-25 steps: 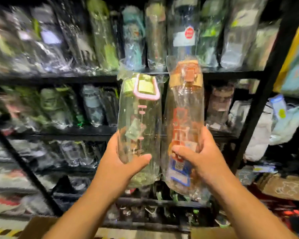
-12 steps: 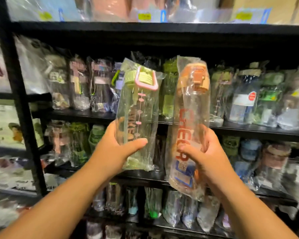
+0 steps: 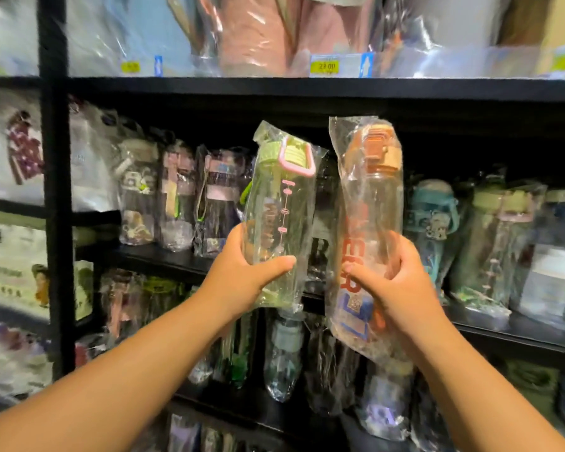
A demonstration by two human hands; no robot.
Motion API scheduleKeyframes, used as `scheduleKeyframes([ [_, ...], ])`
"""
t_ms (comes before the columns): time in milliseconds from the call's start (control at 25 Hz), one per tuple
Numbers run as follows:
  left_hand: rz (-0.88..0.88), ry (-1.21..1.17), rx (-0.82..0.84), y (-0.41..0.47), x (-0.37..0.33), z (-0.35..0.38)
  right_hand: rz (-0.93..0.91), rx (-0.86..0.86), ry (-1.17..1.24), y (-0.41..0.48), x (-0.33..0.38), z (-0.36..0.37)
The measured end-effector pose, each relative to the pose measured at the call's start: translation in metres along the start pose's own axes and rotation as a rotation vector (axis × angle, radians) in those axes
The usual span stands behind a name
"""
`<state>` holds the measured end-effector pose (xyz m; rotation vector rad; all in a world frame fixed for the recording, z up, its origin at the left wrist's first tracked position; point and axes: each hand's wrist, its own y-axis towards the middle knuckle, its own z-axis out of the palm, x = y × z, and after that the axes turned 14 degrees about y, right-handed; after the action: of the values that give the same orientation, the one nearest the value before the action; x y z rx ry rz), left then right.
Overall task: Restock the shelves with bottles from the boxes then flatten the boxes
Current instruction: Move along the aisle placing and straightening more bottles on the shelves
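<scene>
Two bottles are up: your left hand (image 3: 242,282) grips the green-lid bottle (image 3: 278,216), your right hand (image 3: 395,288) grips the orange-lid bottle (image 3: 369,203) beside it.

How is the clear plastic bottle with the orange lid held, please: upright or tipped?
Roughly upright, lid on top: the right hand grips the lower half of the clear plastic bottle with the orange lid.

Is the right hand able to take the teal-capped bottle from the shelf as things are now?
Probably not yet. The right hand grips the orange-capped bottle, so it is full, though the teal-capped bottle stands unblocked on the shelf beside it.
</scene>
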<state>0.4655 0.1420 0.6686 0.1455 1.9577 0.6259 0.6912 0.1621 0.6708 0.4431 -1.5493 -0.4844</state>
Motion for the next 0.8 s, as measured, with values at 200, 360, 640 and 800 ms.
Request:
scheduleKeyframes([
  [200, 0.014, 0.068, -0.064, 0.051, 0.024, 0.002, -0.070, -0.019, 0.003, 0.055, -0.030, 0.030],
  [360, 0.036, 0.058, -0.089, 0.077, 0.043, 0.009, -0.087, -0.095, 0.001, 0.074, -0.054, 0.049],
  [640, 0.136, 0.037, -0.013, 0.094, 0.075, 0.005, -0.121, -0.299, -0.163, 0.081, -0.072, 0.089],
  [800, 0.148, -0.013, 0.033, 0.098, 0.086, 0.001, -0.110, -0.286, -0.187, 0.071, -0.075, 0.096],
])
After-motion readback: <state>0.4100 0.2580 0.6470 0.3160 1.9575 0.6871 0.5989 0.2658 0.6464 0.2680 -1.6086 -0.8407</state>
